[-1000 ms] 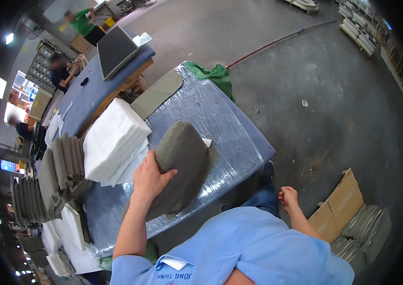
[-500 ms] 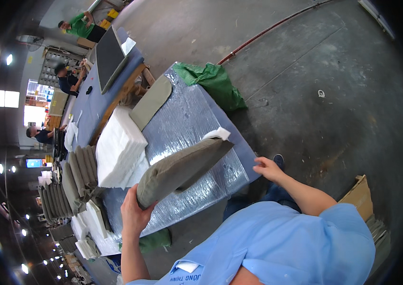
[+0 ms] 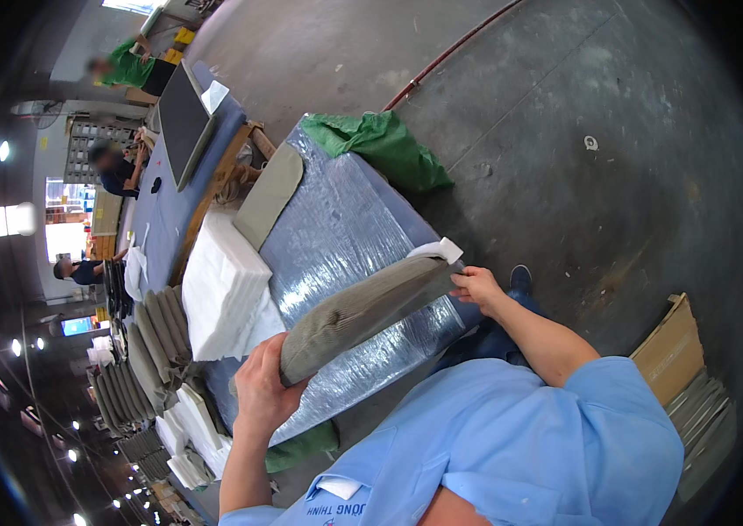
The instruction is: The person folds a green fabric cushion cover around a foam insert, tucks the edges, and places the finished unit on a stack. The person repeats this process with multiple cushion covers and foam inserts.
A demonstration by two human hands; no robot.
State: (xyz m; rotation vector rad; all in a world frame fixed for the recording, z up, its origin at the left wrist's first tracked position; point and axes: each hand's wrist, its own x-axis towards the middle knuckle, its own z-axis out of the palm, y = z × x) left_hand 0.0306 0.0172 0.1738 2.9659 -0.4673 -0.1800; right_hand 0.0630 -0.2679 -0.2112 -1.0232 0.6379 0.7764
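Table [image 3: 362, 219]: wrapped in shiny plastic film, it fills the middle of the view, closer and larger than 0.5 s ago.
White stack [image 3: 224, 285]: folded sheets sit on the table's left side, unmoved.
Grey-green pad [image 3: 362, 309]: held edge-on above the table's near end, now spanning both hands.
Left hand [image 3: 264, 390]: fingers still clamp the pad's lower end.
Right hand [image 3: 479, 286]: resting on the table edge 0.5 s ago, it now pinches the pad's upper end, beside 1 white slip [image 3: 438, 251].

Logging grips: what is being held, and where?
A grey-green pad, held above the table: left hand grips its near end, right hand its far end.
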